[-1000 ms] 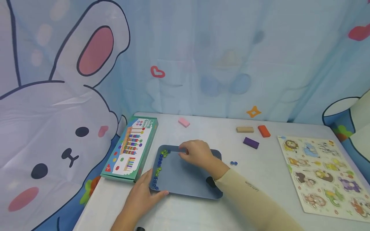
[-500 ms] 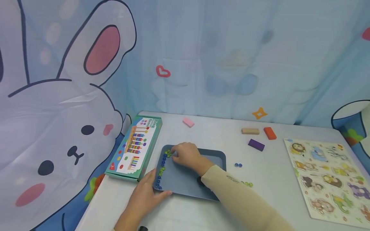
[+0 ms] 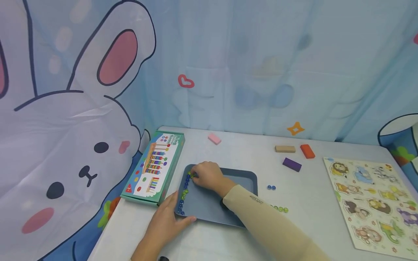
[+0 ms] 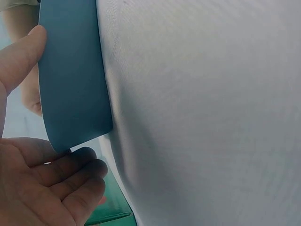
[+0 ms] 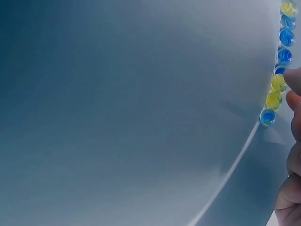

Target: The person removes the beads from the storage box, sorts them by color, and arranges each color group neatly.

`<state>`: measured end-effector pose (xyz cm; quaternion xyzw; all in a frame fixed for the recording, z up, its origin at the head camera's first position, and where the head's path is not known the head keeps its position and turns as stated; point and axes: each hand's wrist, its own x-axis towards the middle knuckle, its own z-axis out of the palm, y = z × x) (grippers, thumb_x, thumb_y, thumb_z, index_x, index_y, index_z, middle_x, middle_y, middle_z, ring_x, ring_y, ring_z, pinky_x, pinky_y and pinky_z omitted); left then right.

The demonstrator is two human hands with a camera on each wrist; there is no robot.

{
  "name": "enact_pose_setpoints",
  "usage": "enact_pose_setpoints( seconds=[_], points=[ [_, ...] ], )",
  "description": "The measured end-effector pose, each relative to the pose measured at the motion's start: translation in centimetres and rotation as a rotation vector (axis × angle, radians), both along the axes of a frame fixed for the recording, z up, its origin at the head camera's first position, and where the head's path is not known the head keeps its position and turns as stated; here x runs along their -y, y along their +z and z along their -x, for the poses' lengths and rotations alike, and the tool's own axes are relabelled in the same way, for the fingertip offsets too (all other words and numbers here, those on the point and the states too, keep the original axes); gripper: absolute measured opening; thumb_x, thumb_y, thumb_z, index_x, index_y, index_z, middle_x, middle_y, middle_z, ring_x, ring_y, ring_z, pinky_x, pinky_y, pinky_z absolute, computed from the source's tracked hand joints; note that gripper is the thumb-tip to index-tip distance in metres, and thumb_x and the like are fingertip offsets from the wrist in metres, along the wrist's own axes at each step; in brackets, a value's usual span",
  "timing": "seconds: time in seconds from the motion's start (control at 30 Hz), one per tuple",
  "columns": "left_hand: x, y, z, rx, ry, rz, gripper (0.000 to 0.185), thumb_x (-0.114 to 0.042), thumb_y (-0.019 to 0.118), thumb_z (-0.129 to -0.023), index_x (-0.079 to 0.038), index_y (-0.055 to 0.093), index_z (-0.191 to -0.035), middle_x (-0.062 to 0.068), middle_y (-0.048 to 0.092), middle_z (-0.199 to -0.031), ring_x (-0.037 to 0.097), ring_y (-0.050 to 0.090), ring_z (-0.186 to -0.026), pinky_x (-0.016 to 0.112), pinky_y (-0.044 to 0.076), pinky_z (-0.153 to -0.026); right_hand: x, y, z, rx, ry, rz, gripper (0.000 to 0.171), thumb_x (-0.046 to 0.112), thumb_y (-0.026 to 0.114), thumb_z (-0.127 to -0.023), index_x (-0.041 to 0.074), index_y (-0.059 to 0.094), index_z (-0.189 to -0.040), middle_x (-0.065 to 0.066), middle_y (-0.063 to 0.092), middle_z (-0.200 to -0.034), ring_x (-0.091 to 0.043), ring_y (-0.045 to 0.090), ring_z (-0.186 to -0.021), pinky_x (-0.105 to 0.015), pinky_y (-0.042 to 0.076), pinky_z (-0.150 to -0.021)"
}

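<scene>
A blue-grey tray lies on the white table, with a row of blue and green marbles along its left wall. My left hand holds the tray's near left corner, thumb on top and fingers curled beneath. My right hand sits curled over the tray's far left corner. Its fingertips touch the yellow marbles at the row's end. Whether it pinches one is hidden.
A green game box lies left of the tray. Two blue marbles and a few green ones lie loose to its right. Pink, tan, orange and purple blocks sit behind. An animal puzzle board lies far right.
My right hand has slid left along the tray's far edge to the marbles in the far left corner. My left hand has kept its hold on the near corner.
</scene>
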<state>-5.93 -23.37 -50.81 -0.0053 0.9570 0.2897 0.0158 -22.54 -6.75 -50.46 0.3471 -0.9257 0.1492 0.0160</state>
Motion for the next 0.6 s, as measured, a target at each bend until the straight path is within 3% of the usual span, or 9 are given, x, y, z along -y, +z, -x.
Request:
enact_pose_setpoints(
  seconds=[0.27,0.6],
  points=[
    [0.17,-0.29,0.06,-0.007,-0.008,0.012,0.117,-0.074,0.078,-0.076,-0.003,0.040,-0.160,0.016,0.048,-0.161,0.035,0.048,-0.149,0.056,0.045,-0.119,0.28,0.22,0.00,-0.005,0.006,-0.010,0.015,0.026,0.079,-0.092,0.020,0.083,-0.105,0.005,0.082,-0.100,-0.003,0.063,-0.067,-0.023,0.057,-0.064],
    [0.18,-0.41,0.08,0.001,0.008,0.010,0.115,-0.070,0.082,-0.076,-0.005,0.039,-0.161,0.015,0.048,-0.162,0.034,0.047,-0.149,0.055,0.044,-0.120,0.38,-0.19,0.20,-0.002,0.009,-0.024,0.016,0.029,0.081,-0.091,0.021,0.083,-0.105,0.005,0.082,-0.100,-0.005,0.069,-0.073,-0.026,0.061,-0.070]
  ],
)
